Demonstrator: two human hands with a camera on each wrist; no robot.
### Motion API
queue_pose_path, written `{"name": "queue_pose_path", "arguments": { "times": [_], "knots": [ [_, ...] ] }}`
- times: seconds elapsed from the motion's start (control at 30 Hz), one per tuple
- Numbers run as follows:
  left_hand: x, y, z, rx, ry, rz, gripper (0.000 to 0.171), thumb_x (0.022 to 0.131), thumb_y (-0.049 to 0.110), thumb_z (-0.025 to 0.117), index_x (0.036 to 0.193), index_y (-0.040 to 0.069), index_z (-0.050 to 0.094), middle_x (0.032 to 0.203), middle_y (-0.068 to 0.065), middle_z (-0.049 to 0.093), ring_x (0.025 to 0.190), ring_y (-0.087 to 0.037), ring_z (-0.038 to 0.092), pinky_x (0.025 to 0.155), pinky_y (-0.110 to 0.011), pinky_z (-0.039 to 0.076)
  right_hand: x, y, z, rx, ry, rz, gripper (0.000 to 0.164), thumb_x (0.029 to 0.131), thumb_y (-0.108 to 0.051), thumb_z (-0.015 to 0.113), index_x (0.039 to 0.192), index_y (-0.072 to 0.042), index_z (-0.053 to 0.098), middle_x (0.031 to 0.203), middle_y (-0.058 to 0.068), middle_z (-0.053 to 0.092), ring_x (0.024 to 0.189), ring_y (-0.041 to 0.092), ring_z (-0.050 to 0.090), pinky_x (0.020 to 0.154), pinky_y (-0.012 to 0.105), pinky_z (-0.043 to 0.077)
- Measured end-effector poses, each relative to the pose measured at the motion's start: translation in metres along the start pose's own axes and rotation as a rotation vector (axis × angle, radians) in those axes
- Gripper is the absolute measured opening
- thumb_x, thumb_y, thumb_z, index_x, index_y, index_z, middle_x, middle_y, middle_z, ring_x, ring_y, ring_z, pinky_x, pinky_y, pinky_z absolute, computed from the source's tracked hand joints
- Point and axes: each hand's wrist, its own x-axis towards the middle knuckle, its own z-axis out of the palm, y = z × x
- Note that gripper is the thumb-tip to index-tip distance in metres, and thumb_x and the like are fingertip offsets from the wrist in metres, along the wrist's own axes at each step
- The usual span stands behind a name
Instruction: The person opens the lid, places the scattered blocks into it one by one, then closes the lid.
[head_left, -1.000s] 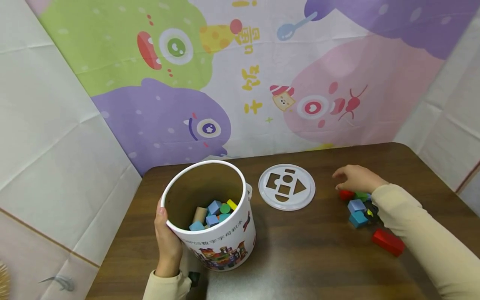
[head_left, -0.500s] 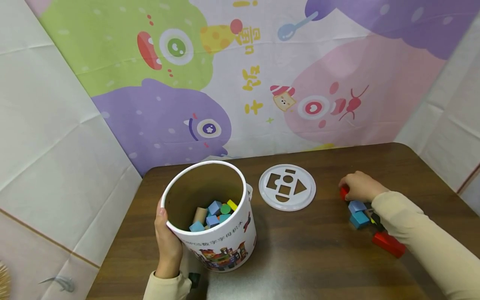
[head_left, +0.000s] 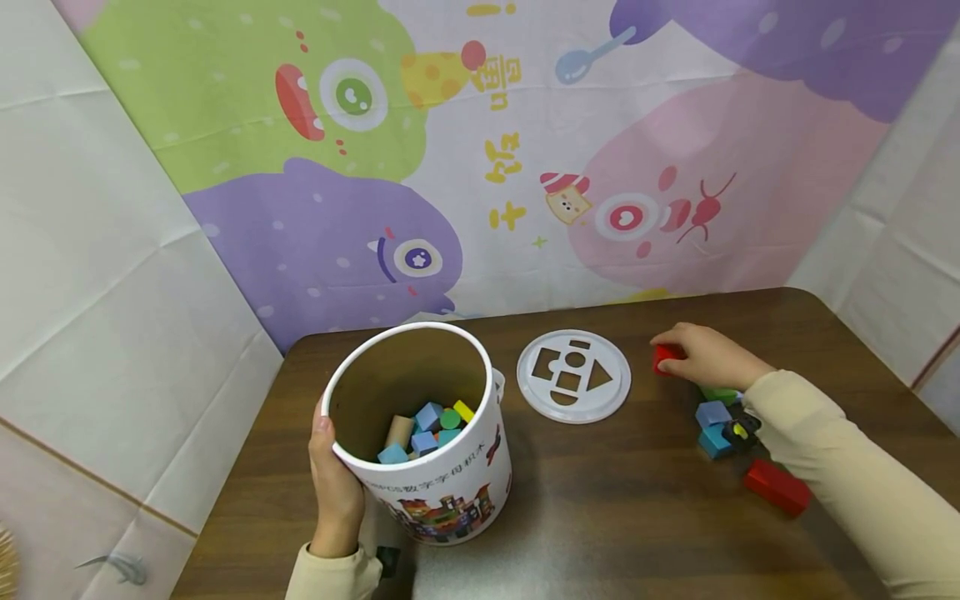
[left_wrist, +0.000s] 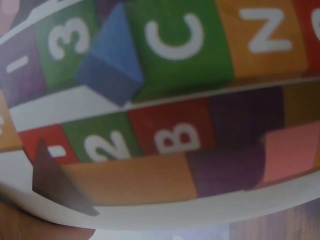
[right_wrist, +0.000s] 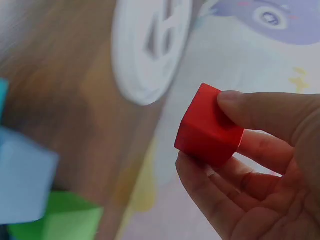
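On the left of the table stands a white bucket (head_left: 465, 492) printed with coloured blocks. My left hand (head_left: 336, 492) grips its left side, thumb up at the rim, the other fingers hidden behind the wall. Inside lie several wooden blocks (head_left: 424, 442), blue, green, yellow and plain wood. My right hand (head_left: 712, 358) pinches a small red block (right_wrist: 207, 125) between thumb and fingers, held over the table to the right of the lid. Close beneath that hand and wrist are a green block (head_left: 720, 394), a light blue block (head_left: 712, 413) and a teal block (head_left: 716, 442).
A round white lid (head_left: 603, 400) with shaped cutouts lies flat between the bucket and my right hand. Nearer the front right is a long red block (head_left: 777, 487), beside the sleeve. A cartoon-printed cloth (head_left: 517, 275) hangs behind the brown table (head_left: 615, 517).
My right hand has reached down to the red block among the pile, taken it between thumb and fingers, and moved it left and away from the other blocks. My left hand and the bucket stay put.
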Motion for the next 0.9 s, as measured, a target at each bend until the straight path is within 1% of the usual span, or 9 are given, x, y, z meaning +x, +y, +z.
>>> {"name": "queue_pose_path", "arguments": {
  "times": [0.07,0.13,0.2,0.3,0.4,0.53,0.6,0.73,0.9],
  "knots": [
    [0.0,0.0,0.0,0.001,-0.003,0.001,0.054,0.102,0.036,0.025,0.146,0.009,0.041,0.135,-0.001,0.053,0.126,-0.017,0.048,0.104,-0.029,0.039,0.002,-0.009,-0.005,0.007,0.026,-0.016,0.042,0.086,-0.013,0.07,0.123,0.007,0.062,0.102,0.017,0.065,0.079,0.02,0.055,0.071,0.034,0.055],
    [0.0,0.0,-0.001,0.006,-0.006,0.004,0.054,0.102,0.036,0.025,0.146,0.009,0.04,0.135,-0.001,0.053,0.126,-0.017,0.048,0.104,-0.029,0.039,0.004,-0.019,-0.008,0.014,0.055,-0.028,0.042,0.087,-0.013,0.07,0.123,0.006,0.062,0.105,0.017,0.067,0.084,0.023,0.059,0.077,0.04,0.057],
    [0.0,0.001,-0.001,0.005,-0.009,0.005,0.054,0.102,0.035,0.025,0.147,0.009,0.04,0.135,-0.001,0.053,0.126,-0.017,0.048,0.104,-0.029,0.04,0.006,-0.03,-0.012,0.033,0.078,-0.031,0.042,0.087,-0.013,0.071,0.124,0.005,0.062,0.108,0.017,0.068,0.09,0.025,0.063,0.083,0.045,0.057],
    [0.0,0.001,-0.001,0.007,-0.008,0.006,0.054,0.102,0.034,0.025,0.147,0.01,0.04,0.135,0.0,0.053,0.126,-0.016,0.048,0.103,-0.029,0.04,0.008,-0.048,-0.019,0.069,0.109,-0.051,0.04,0.087,-0.014,0.072,0.122,0.002,0.062,0.107,0.015,0.07,0.095,0.027,0.065,0.087,0.047,0.055],
    [0.0,0.001,-0.001,0.007,-0.006,0.005,0.054,0.102,0.035,0.025,0.147,0.01,0.041,0.134,0.001,0.054,0.126,-0.016,0.048,0.103,-0.029,0.04,0.01,-0.068,-0.028,0.089,0.141,-0.093,0.038,0.086,-0.016,0.074,0.119,-0.002,0.065,0.104,0.01,0.071,0.093,0.023,0.065,0.087,0.044,0.055],
    [0.0,0.001,0.001,0.013,-0.002,-0.003,0.054,0.102,0.036,0.025,0.146,0.009,0.041,0.134,0.0,0.053,0.126,-0.016,0.048,0.103,-0.029,0.04,0.013,-0.096,-0.039,0.102,0.185,-0.188,0.038,0.085,-0.015,0.076,0.12,-0.004,0.067,0.102,0.006,0.071,0.09,0.02,0.063,0.085,0.041,0.056],
    [0.0,0.001,0.001,0.014,0.005,-0.015,0.054,0.102,0.037,0.025,0.147,0.01,0.04,0.135,0.001,0.053,0.126,-0.016,0.048,0.103,-0.029,0.04,0.014,-0.111,-0.045,0.105,0.199,-0.231,0.038,0.085,-0.015,0.075,0.121,-0.005,0.067,0.104,0.006,0.071,0.092,0.02,0.064,0.086,0.042,0.056],
    [0.0,0.001,0.001,0.01,0.016,-0.03,0.055,0.102,0.039,0.025,0.148,0.011,0.039,0.136,0.0,0.052,0.126,-0.016,0.047,0.104,-0.03,0.039,0.017,-0.142,-0.053,0.115,0.202,-0.297,0.039,0.086,-0.016,0.075,0.123,-0.005,0.066,0.109,0.007,0.07,0.096,0.021,0.063,0.086,0.041,0.055],
    [0.0,0.001,0.001,-0.001,0.007,-0.023,0.055,0.102,0.038,0.025,0.147,0.011,0.039,0.135,-0.001,0.053,0.126,-0.017,0.048,0.104,-0.031,0.039,0.023,-0.184,-0.061,0.123,0.178,-0.408,0.037,0.087,-0.018,0.074,0.121,-0.008,0.067,0.108,0.004,0.069,0.093,0.018,0.06,0.082,0.036,0.053]
  ]
}}
